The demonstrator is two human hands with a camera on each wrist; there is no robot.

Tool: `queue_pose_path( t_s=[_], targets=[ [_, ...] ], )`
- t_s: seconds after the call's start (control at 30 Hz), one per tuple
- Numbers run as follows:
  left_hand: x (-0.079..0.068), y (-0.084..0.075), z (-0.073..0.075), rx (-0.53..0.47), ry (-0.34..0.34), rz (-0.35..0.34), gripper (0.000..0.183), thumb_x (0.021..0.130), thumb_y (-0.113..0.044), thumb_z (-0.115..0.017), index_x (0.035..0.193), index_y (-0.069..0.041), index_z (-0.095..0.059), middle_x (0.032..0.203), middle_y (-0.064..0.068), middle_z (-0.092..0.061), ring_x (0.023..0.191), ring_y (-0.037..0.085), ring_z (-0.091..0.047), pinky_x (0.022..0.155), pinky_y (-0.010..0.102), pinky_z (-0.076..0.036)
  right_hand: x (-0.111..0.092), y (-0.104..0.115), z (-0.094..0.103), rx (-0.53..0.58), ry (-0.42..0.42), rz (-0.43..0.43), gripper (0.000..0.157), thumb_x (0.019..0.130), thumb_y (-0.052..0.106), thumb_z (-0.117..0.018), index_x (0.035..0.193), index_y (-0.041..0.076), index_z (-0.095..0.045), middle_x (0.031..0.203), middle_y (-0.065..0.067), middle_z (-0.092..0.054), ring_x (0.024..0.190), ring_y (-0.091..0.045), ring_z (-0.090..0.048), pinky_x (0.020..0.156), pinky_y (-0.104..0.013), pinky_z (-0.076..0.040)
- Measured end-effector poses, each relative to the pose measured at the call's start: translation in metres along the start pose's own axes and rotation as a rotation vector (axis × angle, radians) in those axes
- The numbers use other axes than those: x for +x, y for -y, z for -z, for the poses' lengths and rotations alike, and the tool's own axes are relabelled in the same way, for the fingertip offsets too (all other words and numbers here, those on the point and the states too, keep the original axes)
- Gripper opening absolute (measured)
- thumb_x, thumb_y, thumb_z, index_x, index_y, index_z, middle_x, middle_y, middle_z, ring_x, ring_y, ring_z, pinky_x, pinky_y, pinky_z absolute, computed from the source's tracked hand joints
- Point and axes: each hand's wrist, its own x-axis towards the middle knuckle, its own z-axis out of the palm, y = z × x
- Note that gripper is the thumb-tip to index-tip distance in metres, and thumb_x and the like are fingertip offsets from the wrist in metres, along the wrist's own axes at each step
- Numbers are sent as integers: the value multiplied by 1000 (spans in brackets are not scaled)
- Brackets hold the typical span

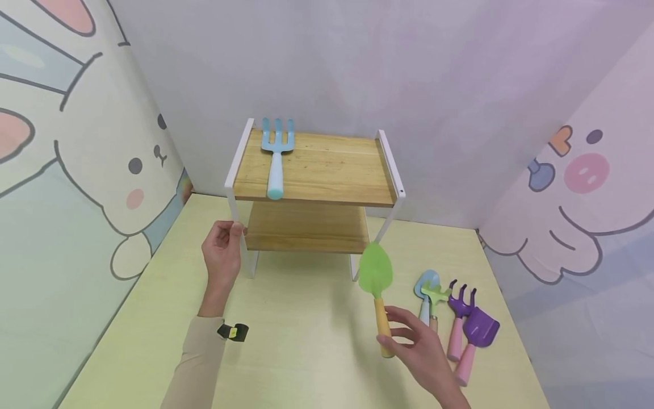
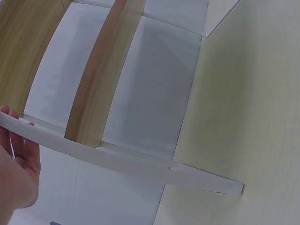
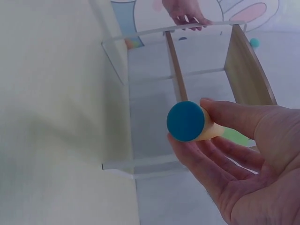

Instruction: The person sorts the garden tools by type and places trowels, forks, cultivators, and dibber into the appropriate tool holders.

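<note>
My right hand point(image 1: 416, 352) pinches the yellow handle of a green trowel point(image 1: 376, 270), its blade upward in front of the shelf's right side. In the right wrist view the handle's blue end cap point(image 3: 185, 121) faces the camera, between thumb and fingers. My left hand point(image 1: 223, 250) holds the white left front leg of a two-tier wooden shelf point(image 1: 332, 170). The left wrist view shows fingers curled behind that white frame point(image 2: 117, 161). On the top board, at its left side, lies a light blue hand fork point(image 1: 276, 159), tines toward the back.
To the right on the table point(image 1: 286, 352) lie a blue trowel point(image 1: 425, 287), a green rake point(image 1: 435, 294), a purple fork with pink handle point(image 1: 458, 318) and a purple shovel point(image 1: 480, 329). Cartoon-printed walls point(image 1: 562, 187) enclose the table at the sides, with a plain backdrop behind.
</note>
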Motion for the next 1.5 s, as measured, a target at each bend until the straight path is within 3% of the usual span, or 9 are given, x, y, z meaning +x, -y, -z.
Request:
queue_pose_path(
  t_s=[0.27, 0.47, 0.7, 1.0, 1.5],
  targets=[
    [0, 0, 0, 9, -1, 14, 13, 101, 6, -58, 95, 17, -55, 84, 0, -68, 79, 12, -67, 76, 18, -52, 13, 5, -5, -35, 26, 5, 50, 85, 11, -84, 132, 12, -65, 128, -12, -68, 98, -19, -73, 71, -34, -62],
    [0, -1, 0, 38, 7, -2, 16, 102, 6, -57, 97, 21, -53, 84, -2, -68, 80, 13, -67, 75, 17, -51, 24, 10, -9, -77, 24, 10, 50, 84, 13, -86, 130, 15, -67, 127, -7, -69, 99, -18, -73, 76, -31, -61],
    [1, -1, -2, 48, 0, -1, 15, 102, 6, -57, 96, 20, -54, 83, -1, -68, 79, 11, -66, 73, 17, -51, 36, 17, -15, -70, 51, -13, 50, 84, 13, -86, 130, 17, -67, 122, -11, -70, 94, -20, -74, 67, -33, -62],
    [1, -1, -1, 55, -3, 18, 14, 102, 5, -57, 96, 17, -56, 83, 1, -68, 79, 11, -66, 74, 17, -50, 52, 26, -23, -56, 85, -21, 51, 84, 13, -86, 131, 14, -67, 125, -13, -69, 95, -23, -74, 68, -31, -62],
    [0, -1, -2, 43, -5, 23, 14, 102, 5, -57, 96, 17, -55, 83, -3, -68, 79, 10, -67, 76, 17, -52, 80, 37, -36, -78, 135, 39, 51, 86, 13, -85, 134, 14, -65, 123, -12, -70, 98, -25, -74, 70, -30, -61]
  ],
)
